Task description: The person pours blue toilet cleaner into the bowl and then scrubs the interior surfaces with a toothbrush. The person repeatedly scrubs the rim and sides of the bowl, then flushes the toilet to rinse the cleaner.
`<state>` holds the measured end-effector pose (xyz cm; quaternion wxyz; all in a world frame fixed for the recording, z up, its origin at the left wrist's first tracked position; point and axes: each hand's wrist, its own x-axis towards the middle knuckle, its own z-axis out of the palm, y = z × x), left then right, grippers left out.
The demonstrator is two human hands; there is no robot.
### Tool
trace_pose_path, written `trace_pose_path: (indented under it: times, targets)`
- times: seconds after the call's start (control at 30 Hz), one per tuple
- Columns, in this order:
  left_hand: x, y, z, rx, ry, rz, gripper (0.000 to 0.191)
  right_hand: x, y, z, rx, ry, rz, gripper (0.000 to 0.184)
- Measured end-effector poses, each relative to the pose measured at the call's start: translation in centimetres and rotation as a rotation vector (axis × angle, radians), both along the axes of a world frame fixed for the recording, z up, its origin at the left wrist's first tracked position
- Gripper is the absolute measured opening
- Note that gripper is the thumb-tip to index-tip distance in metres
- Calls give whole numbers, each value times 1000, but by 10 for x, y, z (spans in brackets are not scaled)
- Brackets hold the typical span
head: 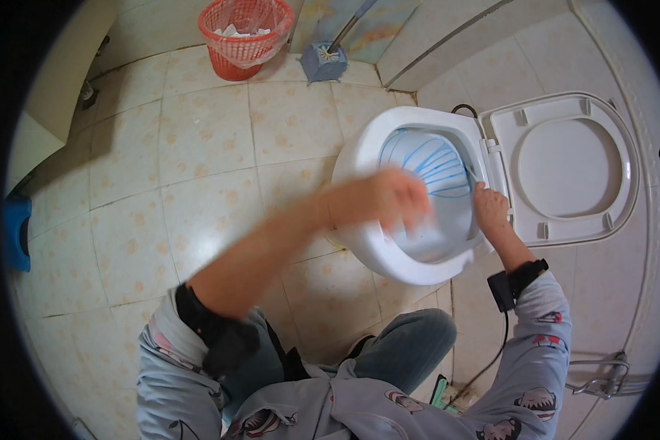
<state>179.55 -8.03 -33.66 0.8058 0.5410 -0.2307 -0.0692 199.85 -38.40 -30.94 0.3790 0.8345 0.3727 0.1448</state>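
Note:
Before me stands a white toilet bowl (410,272), its inside wall streaked with blue liquid or gel (437,165). My right hand (492,209) is at the bowl's rim on the hinge side, closed around a thin pale handle (472,174) that points into the bowl. What sits at the handle's far end is hard to make out. My left hand (404,201), blurred by motion, hangs over the bowl with fingers apart and no object visible in it. The raised white toilet seat and lid (575,234) lean back to the right.
A red plastic wastebasket (234,58) with a clear liner and a blue toilet brush holder (323,61) stand at the far wall. A blue plastic object (19,234) is at the left edge. Near my right knee lies a green-edged tool (439,390). A black cable (487,368) hangs from my right wrist.

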Motion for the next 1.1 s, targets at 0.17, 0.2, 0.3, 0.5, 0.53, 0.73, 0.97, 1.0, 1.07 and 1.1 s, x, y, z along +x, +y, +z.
trace_pose_path:
  times: [0.17, 0.2, 0.3, 0.5, 0.53, 0.73, 0.97, 1.0, 1.07, 1.1]
  targets:
    - [59, 106, -56, 2, 319, 1173, 15, -19, -3, 1, -211, 151, -172, 12]
    - [63, 116, -78, -9, 399, 1254, 17, -21, -3, 2, -235, 151, -189, 12]
    - [54, 125, -146, 283, 491, 1373, 22, -27, -3, 4, -127, 36, -6, 16]
    - [36, 138, -188, 859, 494, 1177, 25, -31, 7, -7, -283, 107, -209, 13]
    - [37, 139, -184, 862, 461, 1205, 25, -30, 8, -9, -424, 185, -329, 13]
    - [56, 125, -164, 747, 357, 1144, 23, -36, 1, -9, -237, -27, -15, 15]
    - [72, 116, -160, 640, 311, 1165, 20, -31, 14, 5, -81, -96, -24, 11]
    - [73, 116, -160, 639, 299, 1160, 19, -32, 15, 5, -54, -87, -97, 11]
    - [73, 117, -162, 633, 284, 1162, 19, -36, 12, 7, -168, 41, -183, 10]
    - [72, 119, -163, 628, 279, 1168, 19, -39, 8, 8, -224, 132, -227, 10]
